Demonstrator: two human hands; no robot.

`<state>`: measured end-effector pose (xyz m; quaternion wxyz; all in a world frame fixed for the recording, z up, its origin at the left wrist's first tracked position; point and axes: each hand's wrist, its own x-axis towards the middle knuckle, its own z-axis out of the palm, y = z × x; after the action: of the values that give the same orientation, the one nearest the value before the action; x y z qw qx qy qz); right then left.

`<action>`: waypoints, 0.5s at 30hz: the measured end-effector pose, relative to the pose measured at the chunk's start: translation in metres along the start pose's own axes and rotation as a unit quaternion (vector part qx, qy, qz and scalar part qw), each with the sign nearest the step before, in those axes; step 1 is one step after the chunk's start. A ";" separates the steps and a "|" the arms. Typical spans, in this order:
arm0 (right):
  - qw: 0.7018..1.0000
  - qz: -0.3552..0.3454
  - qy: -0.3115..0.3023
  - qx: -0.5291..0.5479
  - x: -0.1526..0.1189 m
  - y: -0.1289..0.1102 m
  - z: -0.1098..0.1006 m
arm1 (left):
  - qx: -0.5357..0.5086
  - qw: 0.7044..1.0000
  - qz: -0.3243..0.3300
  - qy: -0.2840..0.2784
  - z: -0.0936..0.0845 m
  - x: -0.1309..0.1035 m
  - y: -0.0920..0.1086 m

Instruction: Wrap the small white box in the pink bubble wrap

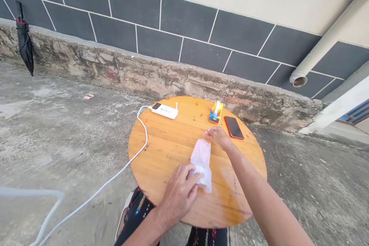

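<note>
Head view shows a thin white wrapped packet (201, 153) lying on the round wooden worktop (161, 142). Handling it well, I judge, calls for light, even pressure from the left hand (182, 188) on its thicker near end, so the loose sheet stays flat without creasing, while the right hand (218, 136) works clear of the far end. The packet lies between the two hands: the left, fingers parted, rests on its near end; the right is just beyond its far end, fingers bent, though I cannot tell whether the fingertips meet or pinch anything. Beyond the packet and to its right stand a tape dispenser (216, 112) and a phone (234, 127).
</note>
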<state>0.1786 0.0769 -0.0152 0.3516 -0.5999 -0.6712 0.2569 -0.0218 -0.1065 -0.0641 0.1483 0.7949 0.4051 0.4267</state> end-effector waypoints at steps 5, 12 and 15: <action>0.991 -0.021 -0.004 -0.130 -0.024 -0.027 -0.014 | -0.132 0.989 -0.071 0.010 -0.020 0.009 0.005; 0.943 -0.028 -0.042 -0.329 -0.067 -0.071 0.007 | -0.143 0.953 -0.264 0.032 -0.015 0.080 -0.039; 0.924 -0.018 -0.053 -0.377 -0.075 -0.073 0.017 | -0.143 0.949 -0.282 0.006 0.001 0.104 -0.053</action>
<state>0.1223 -0.0068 0.0185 0.0677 -0.6614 -0.7469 0.0100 -0.0166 0.0070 -0.0380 0.3718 0.6161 0.5483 0.4260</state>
